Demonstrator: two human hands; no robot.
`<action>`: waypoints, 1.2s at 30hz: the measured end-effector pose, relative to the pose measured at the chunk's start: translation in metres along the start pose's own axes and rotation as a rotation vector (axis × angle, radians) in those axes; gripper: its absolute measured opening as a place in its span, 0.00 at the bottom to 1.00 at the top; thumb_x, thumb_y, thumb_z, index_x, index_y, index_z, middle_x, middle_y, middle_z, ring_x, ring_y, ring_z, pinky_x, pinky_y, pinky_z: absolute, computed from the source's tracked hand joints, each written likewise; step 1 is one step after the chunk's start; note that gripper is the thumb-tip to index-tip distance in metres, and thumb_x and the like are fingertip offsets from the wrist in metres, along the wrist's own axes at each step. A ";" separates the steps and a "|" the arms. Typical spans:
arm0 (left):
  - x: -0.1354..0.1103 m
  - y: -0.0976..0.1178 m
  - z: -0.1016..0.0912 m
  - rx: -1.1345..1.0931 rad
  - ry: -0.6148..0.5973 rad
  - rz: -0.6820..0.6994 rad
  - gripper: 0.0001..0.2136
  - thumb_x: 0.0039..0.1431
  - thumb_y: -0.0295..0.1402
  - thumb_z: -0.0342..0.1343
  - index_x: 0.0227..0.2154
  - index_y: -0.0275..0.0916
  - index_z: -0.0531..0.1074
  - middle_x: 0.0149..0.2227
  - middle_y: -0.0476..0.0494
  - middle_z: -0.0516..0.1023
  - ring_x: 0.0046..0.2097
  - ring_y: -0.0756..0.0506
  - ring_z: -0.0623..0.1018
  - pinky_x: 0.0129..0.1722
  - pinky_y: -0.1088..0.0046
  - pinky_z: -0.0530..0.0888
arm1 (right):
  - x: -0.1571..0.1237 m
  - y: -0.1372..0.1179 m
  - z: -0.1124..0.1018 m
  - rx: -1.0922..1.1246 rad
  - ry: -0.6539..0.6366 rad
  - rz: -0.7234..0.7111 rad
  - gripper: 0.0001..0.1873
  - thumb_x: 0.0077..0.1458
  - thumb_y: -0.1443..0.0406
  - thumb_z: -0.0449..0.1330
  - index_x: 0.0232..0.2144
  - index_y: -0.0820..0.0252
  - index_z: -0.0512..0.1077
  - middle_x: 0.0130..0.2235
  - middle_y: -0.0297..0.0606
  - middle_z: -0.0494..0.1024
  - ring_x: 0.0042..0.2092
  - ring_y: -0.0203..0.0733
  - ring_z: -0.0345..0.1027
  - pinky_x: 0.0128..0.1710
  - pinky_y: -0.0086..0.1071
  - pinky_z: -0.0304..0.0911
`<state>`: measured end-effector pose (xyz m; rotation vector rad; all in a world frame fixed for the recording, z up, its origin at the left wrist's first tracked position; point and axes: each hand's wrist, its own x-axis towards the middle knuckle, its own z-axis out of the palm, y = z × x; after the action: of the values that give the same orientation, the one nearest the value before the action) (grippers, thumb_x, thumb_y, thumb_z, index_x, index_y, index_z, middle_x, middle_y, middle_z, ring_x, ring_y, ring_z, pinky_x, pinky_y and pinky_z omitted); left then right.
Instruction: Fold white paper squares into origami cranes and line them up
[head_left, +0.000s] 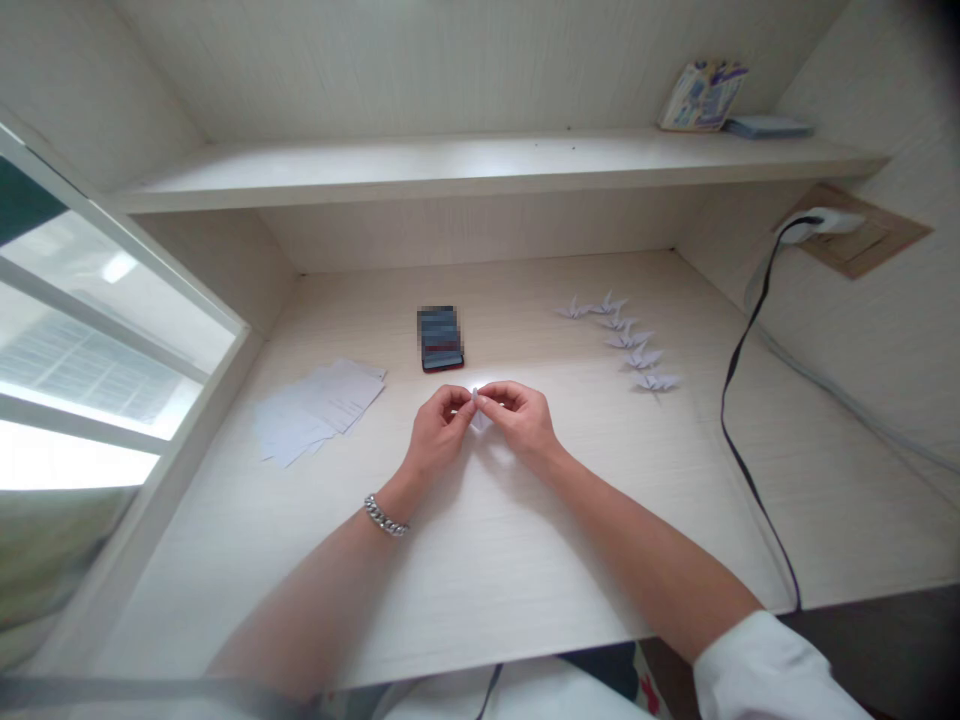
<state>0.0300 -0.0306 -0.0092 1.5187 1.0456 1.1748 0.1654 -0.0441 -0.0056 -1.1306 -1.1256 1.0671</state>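
Between my two hands, over the middle of the desk, is a small folded piece of white paper (481, 420). My left hand (440, 428) pinches it from the left with thumb and forefinger; a chain bracelet circles that wrist. From the right, my right hand (521, 415) pinches the same paper, the fingertips of both hands nearly touching. Fingers cover much of the paper, so its exact folds are hidden. Several white paper cranes (631, 342) stand in a slanting row to the right. Left of my hands lies a spread stack of white paper sheets (322, 408).
A dark phone (441, 340) lies just beyond my hands. A black cable (726, 400) runs from a wall socket (862, 235) down over the desk's right side. Above, a shelf (450, 170) carries a small colourful box (703, 97). At left is a window frame (202, 400).
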 end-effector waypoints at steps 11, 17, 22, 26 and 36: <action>-0.005 0.010 0.003 0.147 0.022 0.032 0.08 0.55 0.37 0.53 0.32 0.37 0.70 0.31 0.47 0.73 0.33 0.50 0.72 0.32 0.76 0.69 | 0.000 -0.001 0.000 0.051 0.031 0.028 0.14 0.39 0.58 0.67 0.28 0.61 0.76 0.31 0.41 0.78 0.33 0.44 0.72 0.34 0.37 0.67; -0.006 0.009 0.002 0.222 0.024 0.057 0.07 0.56 0.35 0.52 0.33 0.38 0.70 0.33 0.46 0.73 0.35 0.49 0.73 0.35 0.74 0.71 | 0.000 -0.001 0.000 0.047 0.040 0.036 0.13 0.41 0.59 0.66 0.29 0.62 0.77 0.31 0.42 0.78 0.33 0.44 0.71 0.35 0.37 0.66; -0.007 0.010 0.001 0.293 0.030 0.096 0.06 0.56 0.34 0.51 0.33 0.39 0.70 0.34 0.45 0.74 0.35 0.49 0.73 0.35 0.73 0.72 | 0.001 0.001 -0.001 0.035 -0.010 0.020 0.11 0.44 0.59 0.64 0.29 0.62 0.75 0.31 0.40 0.77 0.33 0.42 0.71 0.35 0.36 0.66; -0.007 0.010 0.001 0.319 0.025 0.101 0.06 0.56 0.33 0.51 0.33 0.39 0.70 0.34 0.45 0.74 0.35 0.49 0.73 0.35 0.73 0.72 | 0.002 0.002 -0.001 0.050 -0.055 0.003 0.10 0.45 0.59 0.63 0.29 0.60 0.73 0.31 0.39 0.76 0.33 0.41 0.70 0.35 0.35 0.65; -0.007 0.012 0.001 0.333 0.007 0.081 0.06 0.57 0.34 0.51 0.33 0.39 0.69 0.34 0.45 0.74 0.35 0.49 0.73 0.35 0.73 0.72 | 0.003 0.002 -0.003 0.010 -0.059 0.005 0.12 0.45 0.58 0.62 0.29 0.60 0.73 0.31 0.38 0.75 0.33 0.40 0.69 0.34 0.33 0.64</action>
<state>0.0305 -0.0404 0.0010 1.8294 1.2399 1.1004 0.1684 -0.0413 -0.0073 -1.1011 -1.1627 1.1154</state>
